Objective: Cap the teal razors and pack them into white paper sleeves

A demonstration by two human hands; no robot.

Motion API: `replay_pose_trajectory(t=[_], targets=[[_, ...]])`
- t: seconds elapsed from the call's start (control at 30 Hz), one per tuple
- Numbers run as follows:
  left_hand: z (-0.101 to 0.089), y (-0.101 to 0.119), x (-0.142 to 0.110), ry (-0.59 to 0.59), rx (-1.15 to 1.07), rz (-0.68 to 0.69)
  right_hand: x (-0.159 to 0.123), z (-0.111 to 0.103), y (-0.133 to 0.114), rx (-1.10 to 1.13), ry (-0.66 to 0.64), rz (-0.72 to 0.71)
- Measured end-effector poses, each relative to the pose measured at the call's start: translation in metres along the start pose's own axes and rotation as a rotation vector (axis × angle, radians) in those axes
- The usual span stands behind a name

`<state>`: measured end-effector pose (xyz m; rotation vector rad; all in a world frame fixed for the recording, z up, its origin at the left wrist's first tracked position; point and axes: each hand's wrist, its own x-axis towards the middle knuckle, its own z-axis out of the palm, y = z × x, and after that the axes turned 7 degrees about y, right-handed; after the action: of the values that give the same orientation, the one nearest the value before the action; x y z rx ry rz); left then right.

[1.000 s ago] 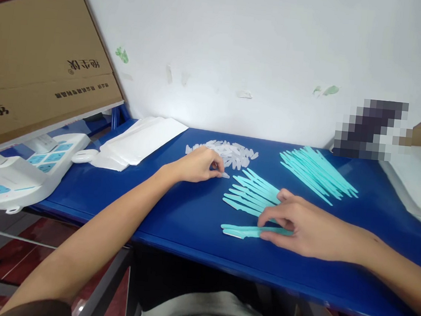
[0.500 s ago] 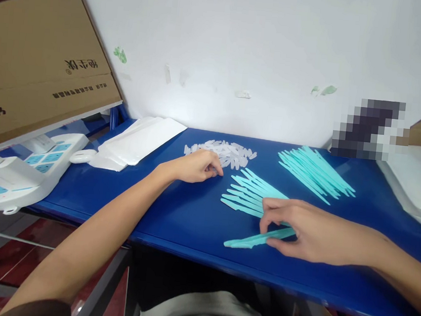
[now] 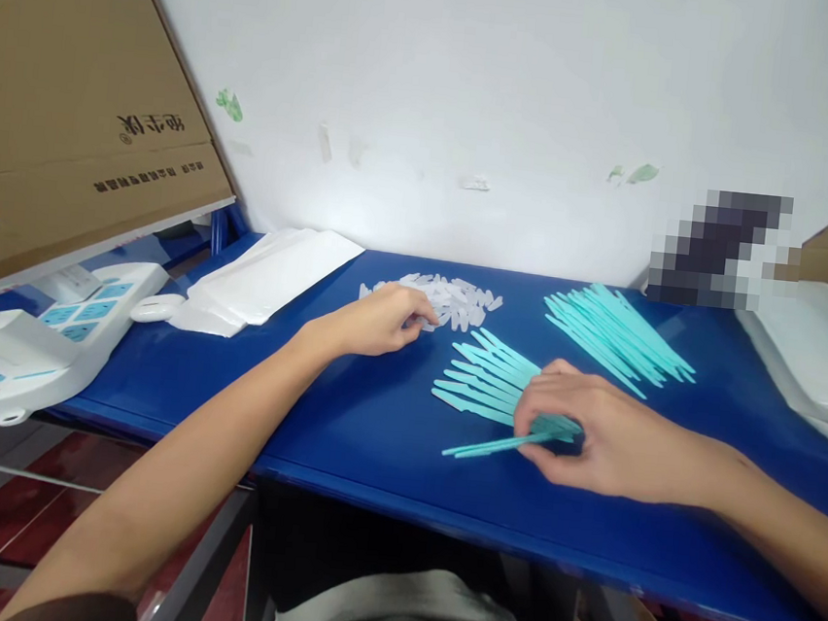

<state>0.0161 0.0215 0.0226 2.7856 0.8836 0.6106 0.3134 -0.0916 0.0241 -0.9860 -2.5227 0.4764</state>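
My right hand pinches a pair of teal eyebrow razors, lifted a little off the table and pointing left. Behind and partly under its fingers, more teal eyebrow razors lie fanned out on the blue tabletop. At the near edge of a heap of translucent blade caps, my left hand has thumb and forefinger closed, with a small whitish cap at the fingertips, mostly hidden. A second pile of teal razors lies farther back on the right.
Flat white bags lie at the back left beside a white power strip with plugs. A big cardboard box leans in on the left. A white package rests at the right, and a white wall stands behind.
The razors in my right hand have come up off the table and turned edge-on, after dipping toward the front edge. My left hand has shifted slightly back toward the caps.
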Motion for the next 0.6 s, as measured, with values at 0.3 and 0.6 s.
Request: replay_pose_trajectory(t=[0.3,0.6], targets=[[0.011,-0.002,0.001,0.027,-0.013,0.036,0.011,0.004,0.011,0.393,0.472,0.266],[0.013,-0.002,0.0,-0.005,0.057,0.131,0.015,0.01,0.016,0.347,0.562,0.355]])
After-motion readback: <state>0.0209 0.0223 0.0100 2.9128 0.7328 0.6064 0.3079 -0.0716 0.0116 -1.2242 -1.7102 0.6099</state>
